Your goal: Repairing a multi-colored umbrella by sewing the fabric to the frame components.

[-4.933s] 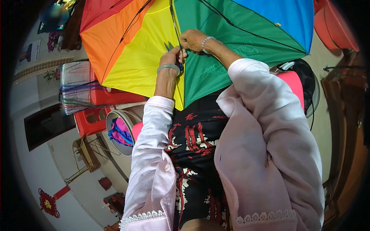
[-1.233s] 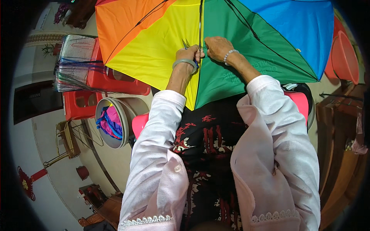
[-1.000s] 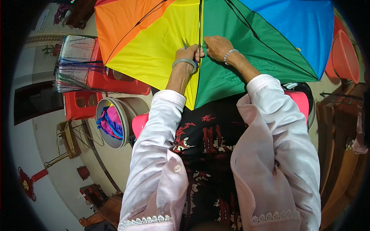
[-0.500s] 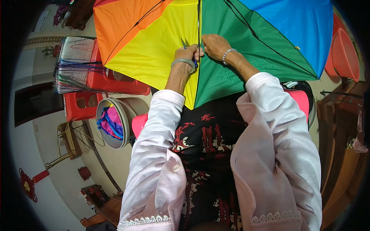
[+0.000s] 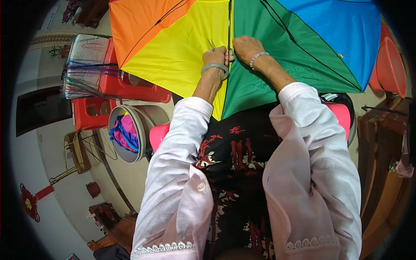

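Note:
A rainbow umbrella [image 5: 277, 69] lies spread over my lap, its orange, yellow, green and blue panels showing with dark ribs across them. One rib [image 5: 229, 26] runs along the seam between yellow and green. My left hand [image 5: 215, 58] is closed round a small pair of scissors [image 5: 211, 43]; the blades poke out above the fist and the handles are mostly hidden. Right beside it, my right hand [image 5: 248, 50] pinches at the same rib, over the green panel. Whatever lies between its fingertips is too small to make out.
To the left, red plastic stools [image 5: 130, 89] carry a silvery bundle [image 5: 86, 65] with dark cords. Below them stands a grey bucket [image 5: 139, 130] holding pink and blue cloth [image 5: 125, 134]. Red basins [image 5: 390, 67] and wooden furniture [image 5: 381, 173] are on the right.
My left fist has turned a little, so the blue scissor handles show less. Both hands stay at the seam rib, and the umbrella sits slightly further right in view.

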Tool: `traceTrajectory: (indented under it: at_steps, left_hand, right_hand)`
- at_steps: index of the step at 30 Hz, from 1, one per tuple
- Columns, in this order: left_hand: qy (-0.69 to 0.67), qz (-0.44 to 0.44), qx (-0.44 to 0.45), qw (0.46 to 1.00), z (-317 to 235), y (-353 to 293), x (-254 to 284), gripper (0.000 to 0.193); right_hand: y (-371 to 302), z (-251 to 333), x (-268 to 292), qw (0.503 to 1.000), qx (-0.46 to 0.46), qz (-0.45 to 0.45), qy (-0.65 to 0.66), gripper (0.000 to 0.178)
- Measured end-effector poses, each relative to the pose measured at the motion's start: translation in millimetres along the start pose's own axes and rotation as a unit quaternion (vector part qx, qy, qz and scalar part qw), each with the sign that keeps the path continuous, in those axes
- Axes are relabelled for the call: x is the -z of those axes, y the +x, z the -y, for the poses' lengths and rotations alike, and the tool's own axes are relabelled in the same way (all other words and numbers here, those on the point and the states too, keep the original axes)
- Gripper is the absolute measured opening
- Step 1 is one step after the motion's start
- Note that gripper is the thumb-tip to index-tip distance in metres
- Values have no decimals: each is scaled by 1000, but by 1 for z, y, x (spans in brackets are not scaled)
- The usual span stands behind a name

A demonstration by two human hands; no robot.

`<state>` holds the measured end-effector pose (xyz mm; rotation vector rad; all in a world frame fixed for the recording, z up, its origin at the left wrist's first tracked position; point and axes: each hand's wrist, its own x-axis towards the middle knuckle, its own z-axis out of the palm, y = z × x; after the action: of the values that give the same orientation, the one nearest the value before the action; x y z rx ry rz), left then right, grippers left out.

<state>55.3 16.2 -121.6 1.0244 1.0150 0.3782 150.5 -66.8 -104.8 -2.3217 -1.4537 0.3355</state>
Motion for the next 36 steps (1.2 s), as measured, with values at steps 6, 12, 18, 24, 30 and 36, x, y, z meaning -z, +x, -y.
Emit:
traceTrajectory:
  at_steps: [6, 12, 18, 24, 30, 36]
  left_hand:
    - [-28, -23, 11, 999, 0, 0, 2, 14]
    - [-56, 0, 1, 998, 6, 6, 9, 13]
    - [-56, 16, 9, 998, 3, -1, 4, 14]
    - [-31, 32, 13, 999, -1, 1, 5, 15]
    - [-20, -55, 2, 998, 1, -4, -5, 14]
    - [-18, -41, 0, 999, -1, -3, -1, 12]
  right_hand:
    - [3, -4, -4, 999, -36, 16, 30, 15]
    - [10, -7, -9, 998, -35, 12, 52, 15]
    - [15, -20, -14, 991, -2, -18, 132, 14]
    - [16, -19, -12, 986, 15, -1, 168, 13]
    - [5, -9, -5, 989, -58, 10, 132, 12]
    - [1, -15, 18, 795, -192, 122, 562, 13]
